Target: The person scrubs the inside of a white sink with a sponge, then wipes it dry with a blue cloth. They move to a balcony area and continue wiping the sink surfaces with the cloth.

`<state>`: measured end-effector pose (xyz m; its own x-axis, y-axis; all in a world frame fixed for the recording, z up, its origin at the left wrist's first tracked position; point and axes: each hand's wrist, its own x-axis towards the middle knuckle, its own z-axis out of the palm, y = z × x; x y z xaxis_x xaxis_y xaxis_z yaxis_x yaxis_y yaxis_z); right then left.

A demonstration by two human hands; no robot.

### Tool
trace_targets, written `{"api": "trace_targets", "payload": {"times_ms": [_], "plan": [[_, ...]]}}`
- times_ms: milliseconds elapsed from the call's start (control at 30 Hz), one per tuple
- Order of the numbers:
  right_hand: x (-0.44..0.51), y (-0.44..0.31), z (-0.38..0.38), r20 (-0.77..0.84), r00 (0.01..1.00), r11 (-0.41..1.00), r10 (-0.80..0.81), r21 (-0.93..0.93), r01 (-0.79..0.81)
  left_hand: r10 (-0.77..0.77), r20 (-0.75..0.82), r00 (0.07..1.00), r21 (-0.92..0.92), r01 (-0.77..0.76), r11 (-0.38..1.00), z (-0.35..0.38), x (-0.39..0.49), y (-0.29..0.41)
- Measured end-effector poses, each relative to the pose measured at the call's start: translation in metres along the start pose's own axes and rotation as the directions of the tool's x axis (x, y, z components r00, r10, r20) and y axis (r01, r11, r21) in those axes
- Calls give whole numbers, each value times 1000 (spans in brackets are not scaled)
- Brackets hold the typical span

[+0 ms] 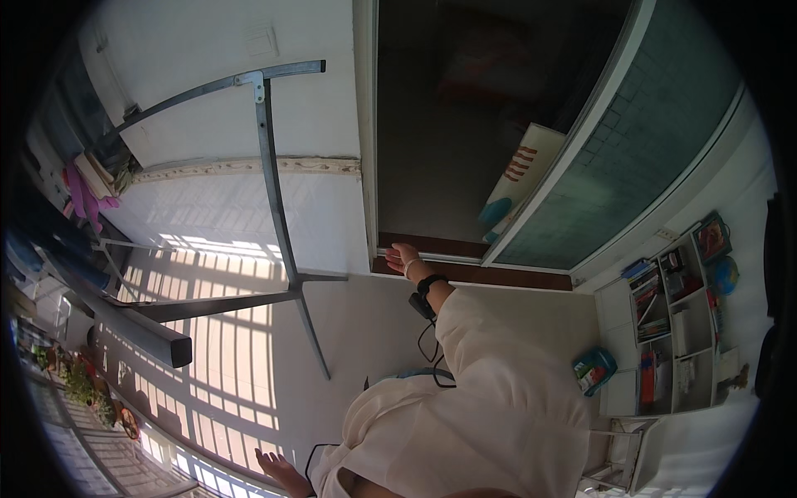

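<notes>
My right hand (406,256) is held out palm up, its fingers apart and nothing in it. It appears in front of the threshold (454,256) of a sliding door. Round its wrist are a pale bracelet and a black strap (431,284); a small black box (421,305) with a cable hangs beside the strap. At the bottom, my left hand (283,471) is likewise empty, its fingers spread, over the sunlit tiled floor (230,398). A grey metal tube frame (274,180) stands left of my right hand, apart from both hands.
One thick square tube end (180,352) of the frame juts towards me. Clothes (56,249) hang at the left, and potted plants (81,386) line the lower left. A white shelf (675,330) with books stands at the right, a teal bag (594,368) beside it. A frosted-glass door panel (629,168) borders the dark doorway.
</notes>
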<state>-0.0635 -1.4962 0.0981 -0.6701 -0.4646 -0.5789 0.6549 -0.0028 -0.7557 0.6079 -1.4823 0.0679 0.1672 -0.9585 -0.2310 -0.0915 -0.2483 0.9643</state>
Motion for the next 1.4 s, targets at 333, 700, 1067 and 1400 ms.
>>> {"api": "trace_targets", "payload": {"times_ms": [333, 700, 1067, 1400], "plan": [[-89, 127, -31, -268, 963, 999, -9, -52, -5, -547, -324, 771, -605, 276, 747, -200, 50, -36], [-88, 275, 79, 32, 822, 533, 569, -775, -339, -519, -579, 629, -573, 138, 807, -324, 69, 4], [-17, 430, 402, -158, 851, 661, 500, -565, -494, -461, -604, 650, -588, 26, 808, -393, 274, 19], [-56, 485, 900, 403, 753, 633, 520, -774, -23, -399, -662, 634, -567, -76, 820, -485, 430, 45]]}}
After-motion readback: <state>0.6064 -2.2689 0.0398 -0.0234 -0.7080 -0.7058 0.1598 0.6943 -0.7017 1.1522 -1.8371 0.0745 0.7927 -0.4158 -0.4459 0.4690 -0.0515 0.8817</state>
